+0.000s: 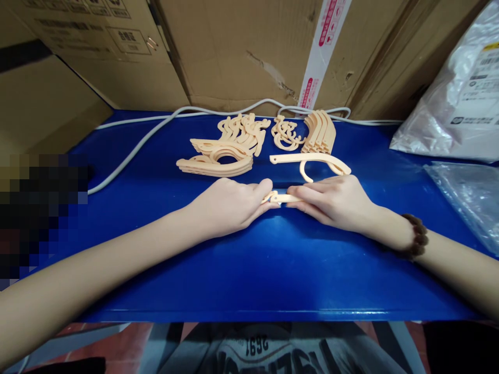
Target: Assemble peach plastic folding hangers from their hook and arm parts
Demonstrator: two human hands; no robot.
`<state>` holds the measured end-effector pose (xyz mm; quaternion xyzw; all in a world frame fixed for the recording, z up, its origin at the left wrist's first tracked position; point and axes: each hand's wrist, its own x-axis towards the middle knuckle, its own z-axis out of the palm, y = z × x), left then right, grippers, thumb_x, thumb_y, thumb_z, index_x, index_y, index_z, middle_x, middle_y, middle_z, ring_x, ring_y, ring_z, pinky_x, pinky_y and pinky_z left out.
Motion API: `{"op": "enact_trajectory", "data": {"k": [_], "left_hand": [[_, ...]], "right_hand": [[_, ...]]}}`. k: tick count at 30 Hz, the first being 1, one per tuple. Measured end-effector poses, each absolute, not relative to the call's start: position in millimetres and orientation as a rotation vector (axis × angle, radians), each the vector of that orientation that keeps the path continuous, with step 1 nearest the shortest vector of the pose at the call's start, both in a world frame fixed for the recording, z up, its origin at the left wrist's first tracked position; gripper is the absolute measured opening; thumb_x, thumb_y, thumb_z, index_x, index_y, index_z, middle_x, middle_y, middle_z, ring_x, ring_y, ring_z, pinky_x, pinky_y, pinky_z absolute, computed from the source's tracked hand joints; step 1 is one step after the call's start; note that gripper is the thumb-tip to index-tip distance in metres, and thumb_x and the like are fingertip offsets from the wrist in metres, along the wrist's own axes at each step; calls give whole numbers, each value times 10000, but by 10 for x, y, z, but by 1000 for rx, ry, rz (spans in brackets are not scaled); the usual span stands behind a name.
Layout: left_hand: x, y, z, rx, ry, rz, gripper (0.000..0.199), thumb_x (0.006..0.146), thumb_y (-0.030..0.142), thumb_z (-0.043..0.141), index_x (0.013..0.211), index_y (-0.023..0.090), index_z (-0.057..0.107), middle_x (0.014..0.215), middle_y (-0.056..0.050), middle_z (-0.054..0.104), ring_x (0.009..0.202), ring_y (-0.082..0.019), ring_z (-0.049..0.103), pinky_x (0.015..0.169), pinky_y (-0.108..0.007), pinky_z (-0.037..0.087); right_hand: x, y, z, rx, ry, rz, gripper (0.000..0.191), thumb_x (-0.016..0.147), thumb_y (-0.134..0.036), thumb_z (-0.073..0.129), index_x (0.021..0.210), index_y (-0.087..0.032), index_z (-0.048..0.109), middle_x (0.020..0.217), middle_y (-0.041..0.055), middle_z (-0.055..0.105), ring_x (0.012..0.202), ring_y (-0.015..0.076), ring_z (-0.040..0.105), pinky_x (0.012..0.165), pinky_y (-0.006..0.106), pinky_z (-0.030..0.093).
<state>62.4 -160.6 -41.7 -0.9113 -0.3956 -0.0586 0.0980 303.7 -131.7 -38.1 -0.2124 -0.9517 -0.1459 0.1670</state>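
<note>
Near the middle of the blue table, my left hand pinches a small cream plastic piece, mostly hidden by the fingers. My right hand is closed on a cream plastic arm, whose end meets the left-hand piece between the two hands. Just beyond my right hand lies a cream arm with a hook. Behind my left hand sits a stack of cream hanger parts. Farther back are a pile of curved pieces, a heap of small hooks and a stack of arms.
A white cable runs along the back of the blue table. Cardboard boxes stand behind it. At the right are a white plastic parcel and a clear plastic bag. A pixelated area covers the left edge.
</note>
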Motion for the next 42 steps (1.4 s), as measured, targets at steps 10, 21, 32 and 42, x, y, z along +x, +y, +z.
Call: {"op": "enact_trajectory", "data": {"k": [10, 21, 32, 42], "left_hand": [[603, -1600, -450, -2489, -908, -334, 292, 1022, 296, 347, 837, 161, 528, 566, 7, 538, 428, -169, 552, 376, -277, 189], [617, -1658, -361, -2241, -702, -258, 262, 982, 252, 462, 728, 190, 469, 560, 17, 471, 433, -160, 506, 399, -271, 291], [611, -1637, -352, -2373, -762, -356, 277, 972, 308, 437, 746, 181, 534, 603, -3, 571, 509, -160, 574, 452, -300, 314], [581, -1581, -402, -2476, -818, -444, 266, 959, 315, 456, 745, 185, 544, 611, 17, 609, 523, -130, 580, 450, -288, 257]], "right_hand": [[3044, -1297, -372, -677, -2748, -150, 395, 1032, -430, 380, 1025, -188, 692, 634, -6, 671, 511, 107, 559, 495, 262, 239], [3034, -1270, -350, -641, -2791, 82, 379, 1029, -415, 392, 1009, -190, 697, 675, -1, 672, 548, 108, 517, 548, 247, 280], [3029, -1300, -380, -685, -2767, -88, 430, 1037, -438, 347, 1027, -183, 693, 618, 6, 663, 518, 111, 547, 513, 257, 247], [3006, -1354, -399, -674, -2738, -262, 451, 1045, -404, 328, 929, -157, 687, 625, 3, 668, 514, 112, 570, 497, 276, 240]]}}
